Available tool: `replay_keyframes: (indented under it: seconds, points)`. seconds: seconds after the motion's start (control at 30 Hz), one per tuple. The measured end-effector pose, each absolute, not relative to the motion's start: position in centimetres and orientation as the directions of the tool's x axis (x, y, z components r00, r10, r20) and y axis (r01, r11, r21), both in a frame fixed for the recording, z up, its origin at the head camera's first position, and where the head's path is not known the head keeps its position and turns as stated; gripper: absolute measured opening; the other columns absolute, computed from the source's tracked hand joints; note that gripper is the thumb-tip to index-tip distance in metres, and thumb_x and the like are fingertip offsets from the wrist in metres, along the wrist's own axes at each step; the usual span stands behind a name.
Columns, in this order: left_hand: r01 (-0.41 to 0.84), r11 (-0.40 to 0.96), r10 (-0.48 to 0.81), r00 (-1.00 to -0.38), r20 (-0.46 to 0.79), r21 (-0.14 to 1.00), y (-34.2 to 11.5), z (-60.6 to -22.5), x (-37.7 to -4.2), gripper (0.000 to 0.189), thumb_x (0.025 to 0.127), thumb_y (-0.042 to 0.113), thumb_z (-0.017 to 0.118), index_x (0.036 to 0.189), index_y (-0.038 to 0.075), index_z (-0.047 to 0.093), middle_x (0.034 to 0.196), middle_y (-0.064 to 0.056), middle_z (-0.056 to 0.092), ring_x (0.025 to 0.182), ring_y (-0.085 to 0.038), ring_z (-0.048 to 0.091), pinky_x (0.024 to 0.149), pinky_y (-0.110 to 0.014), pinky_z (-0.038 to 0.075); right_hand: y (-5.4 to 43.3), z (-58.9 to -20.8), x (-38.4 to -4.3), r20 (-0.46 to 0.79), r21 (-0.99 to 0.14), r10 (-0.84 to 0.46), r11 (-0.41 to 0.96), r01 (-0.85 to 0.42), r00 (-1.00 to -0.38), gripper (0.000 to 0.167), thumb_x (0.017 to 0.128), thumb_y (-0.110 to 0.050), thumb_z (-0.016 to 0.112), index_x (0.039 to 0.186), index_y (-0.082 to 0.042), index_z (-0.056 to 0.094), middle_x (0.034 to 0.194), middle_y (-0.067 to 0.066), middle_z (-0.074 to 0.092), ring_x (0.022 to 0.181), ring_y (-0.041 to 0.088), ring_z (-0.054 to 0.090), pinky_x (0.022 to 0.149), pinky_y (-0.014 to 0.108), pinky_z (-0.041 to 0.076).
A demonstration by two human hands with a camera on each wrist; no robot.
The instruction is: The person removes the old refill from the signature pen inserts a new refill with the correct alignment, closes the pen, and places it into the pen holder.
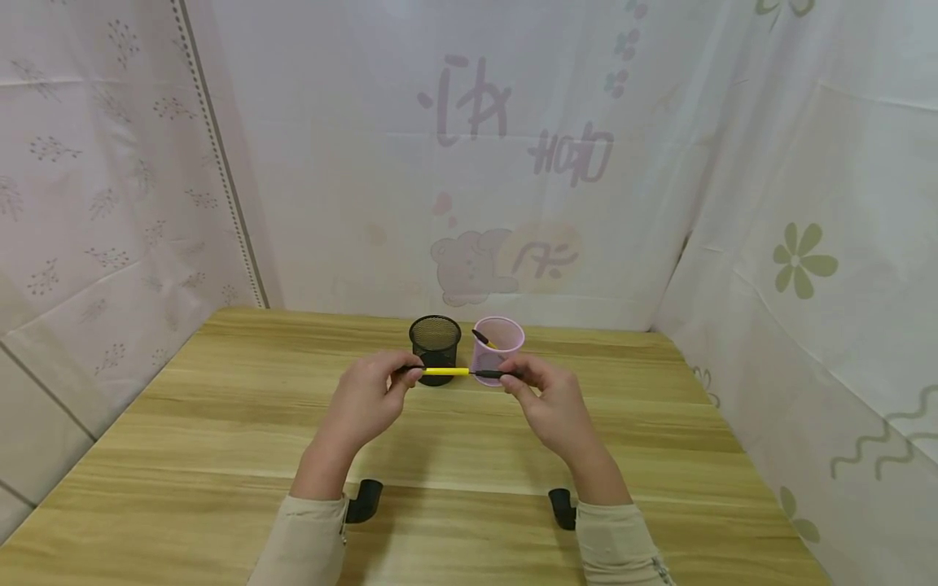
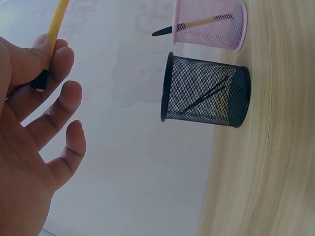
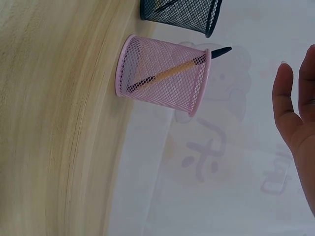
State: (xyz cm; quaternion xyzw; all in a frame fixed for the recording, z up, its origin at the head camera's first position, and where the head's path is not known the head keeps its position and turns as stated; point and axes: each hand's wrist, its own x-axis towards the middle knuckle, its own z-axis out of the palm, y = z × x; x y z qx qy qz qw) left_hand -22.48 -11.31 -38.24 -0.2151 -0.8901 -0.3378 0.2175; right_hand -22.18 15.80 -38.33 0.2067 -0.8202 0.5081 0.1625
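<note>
A pen with a yellow barrel (image 1: 445,372) is held level between both hands, above the table and in front of two mesh cups. My left hand (image 1: 371,394) pinches its black left end between thumb and fingers; in the left wrist view the other fingers are loosely bent. At the opposite end, my right hand (image 1: 548,400) pinches the black cap (image 1: 487,374). A narrow dark section shows between barrel and cap. Behind stands a pink mesh cup (image 3: 162,73) with another yellow-and-black pen (image 3: 174,71) leaning inside. Beside it is a black mesh cup (image 2: 204,91); dark slender lines show through its mesh.
Both cups stand upright near the back edge of the wooden table (image 1: 220,423). Printed cloth (image 1: 352,163) hangs behind and at both sides. Black curved pieces (image 1: 365,500) sit at the wrists by the sleeves.
</note>
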Motion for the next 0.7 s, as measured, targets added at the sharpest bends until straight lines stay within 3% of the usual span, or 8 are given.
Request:
replay_keyframes:
  seconds: [0.7]
  points:
    - [0.515, 0.649, 0.22, -0.831, 0.51, 0.56, -12.9, -38.6, -22.4, 0.013, 0.102, 0.015, 0.073, 0.113, 0.011, 0.079, 0.096, 0.001, 0.078, 0.082, -0.01, 0.063, 0.074, -0.032, 0.054, 16.8, -38.3, -22.1, 0.446, -0.786, -0.143, 0.409, -0.463, -0.884, 0.01, 0.1, -0.001, 0.071, 0.11, -0.001, 0.075, 0.105, 0.015, 0.078, 0.093, 0.027, 0.074, 0.086, 0.016, 0.057]
